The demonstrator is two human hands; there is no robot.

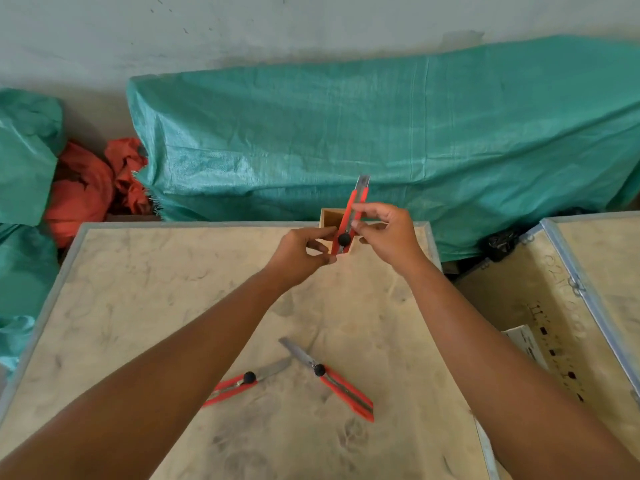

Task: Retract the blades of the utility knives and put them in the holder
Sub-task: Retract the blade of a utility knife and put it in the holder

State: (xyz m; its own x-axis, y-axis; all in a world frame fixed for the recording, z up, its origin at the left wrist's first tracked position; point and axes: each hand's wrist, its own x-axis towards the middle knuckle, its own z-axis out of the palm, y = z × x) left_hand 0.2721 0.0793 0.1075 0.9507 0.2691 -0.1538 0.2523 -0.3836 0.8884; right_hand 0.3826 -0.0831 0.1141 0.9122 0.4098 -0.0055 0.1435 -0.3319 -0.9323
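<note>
- The left hand (pixel 304 254) pinches the lower end of a red utility knife (pixel 348 220), fingers closed on its base just below the black lock knob (pixel 344 239).
- The right hand (pixel 388 233) is closed on the same knife from the other side, thumb and forefinger gripping the body above the knob; the knife stands nearly upright, tilted slightly right, above the far edge of the tabletop (pixel 138 306).
- A short length of blade (pixel 362 181) shows at its top end, so I judge retraction is not finished on this 1.
- The knife looks light and stiff, with a smooth plastic shell; the safe hold is on the red sides and the knob, well clear of the thin, sharp, snap-prone blade.
- Directly behind the held knife, at the far edge, sits a small wooden holder (pixel 330 218); its open top shows only a bare inner wall, and whether anything lies inside cannot be told.
- 2 more knives lie near the near edge: the left knife (pixel 239 384) with blade pointing right, the right knife (pixel 341 386) with blade pointing up-left; both blades are fully extended and their tips nearly meet.
- These should be lifted by the red handles, never by the steel.
- Beyond the right edge, an open wooden crate (pixel 540 306) holds a pale flat item too unclear to name.
</note>
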